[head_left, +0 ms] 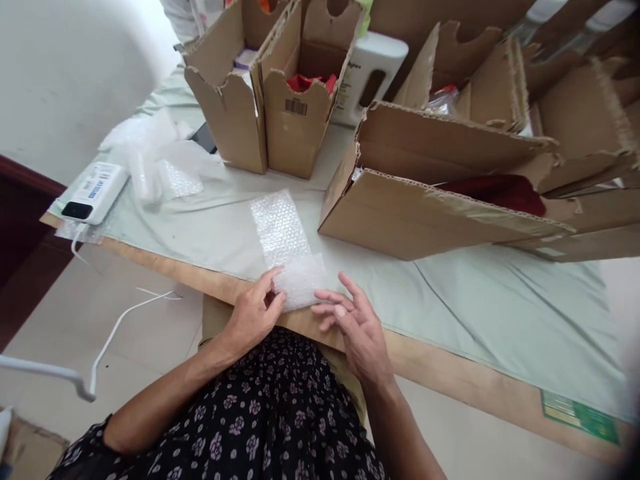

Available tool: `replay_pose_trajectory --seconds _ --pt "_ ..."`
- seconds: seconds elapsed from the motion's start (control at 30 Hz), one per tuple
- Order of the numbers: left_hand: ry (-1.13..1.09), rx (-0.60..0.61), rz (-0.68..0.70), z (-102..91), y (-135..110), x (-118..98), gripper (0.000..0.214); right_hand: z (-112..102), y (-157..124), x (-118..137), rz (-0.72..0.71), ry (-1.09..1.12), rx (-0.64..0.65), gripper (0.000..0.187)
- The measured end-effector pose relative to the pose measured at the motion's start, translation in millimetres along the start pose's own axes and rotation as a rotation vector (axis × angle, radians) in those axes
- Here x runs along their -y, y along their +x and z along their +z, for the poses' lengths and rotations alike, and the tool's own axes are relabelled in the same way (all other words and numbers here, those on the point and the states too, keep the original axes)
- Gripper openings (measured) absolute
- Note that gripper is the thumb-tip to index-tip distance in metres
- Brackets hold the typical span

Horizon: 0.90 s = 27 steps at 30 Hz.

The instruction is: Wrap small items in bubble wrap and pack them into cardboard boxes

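A strip of clear bubble wrap (280, 230) lies on the pale green cloth (500, 307) near the table's front edge, its near end rolled into a small bundle (300, 283). My left hand (253, 313) pinches the left side of that bundle between thumb and fingers. My right hand (357, 327) hovers just right of the bundle with fingers spread, fingertips touching or almost touching it. Whatever is wrapped inside is hidden.
Open cardboard boxes stand behind: two upright ones (295, 100) at the back, a long low one (430, 200) to the right holding something dark red. A white jug (367, 73), loose bubble wrap (160, 167) and a white power bank (95, 193) with cable are on the left.
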<state>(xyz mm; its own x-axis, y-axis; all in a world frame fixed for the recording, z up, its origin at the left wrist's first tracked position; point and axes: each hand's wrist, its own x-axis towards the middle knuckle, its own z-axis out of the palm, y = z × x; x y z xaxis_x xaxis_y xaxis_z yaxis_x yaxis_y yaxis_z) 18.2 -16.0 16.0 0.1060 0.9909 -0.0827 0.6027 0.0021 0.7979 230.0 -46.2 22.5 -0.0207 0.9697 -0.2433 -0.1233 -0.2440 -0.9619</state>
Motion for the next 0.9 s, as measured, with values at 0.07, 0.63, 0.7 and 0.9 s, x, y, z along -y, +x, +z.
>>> replay_pose_trajectory --seconds 0.07,0.63,0.7,0.9 --pt "0.048 0.023 -0.017 -1.0 10 -2 0.054 -7 -2 1 -0.208 -0.301 -0.032 0.045" --pt "0.228 -0.135 0.53 -5.7 -18 6 0.023 -13 40 9 -0.694 -1.097 0.385 0.035" --pt "0.164 -0.169 0.47 -2.7 -15 8 0.019 -8 44 12 -0.614 -1.055 0.378 0.029" --pt "0.151 -0.185 0.257 -1.7 4 11 0.021 -2 47 3 -0.765 -1.042 0.015 0.02"
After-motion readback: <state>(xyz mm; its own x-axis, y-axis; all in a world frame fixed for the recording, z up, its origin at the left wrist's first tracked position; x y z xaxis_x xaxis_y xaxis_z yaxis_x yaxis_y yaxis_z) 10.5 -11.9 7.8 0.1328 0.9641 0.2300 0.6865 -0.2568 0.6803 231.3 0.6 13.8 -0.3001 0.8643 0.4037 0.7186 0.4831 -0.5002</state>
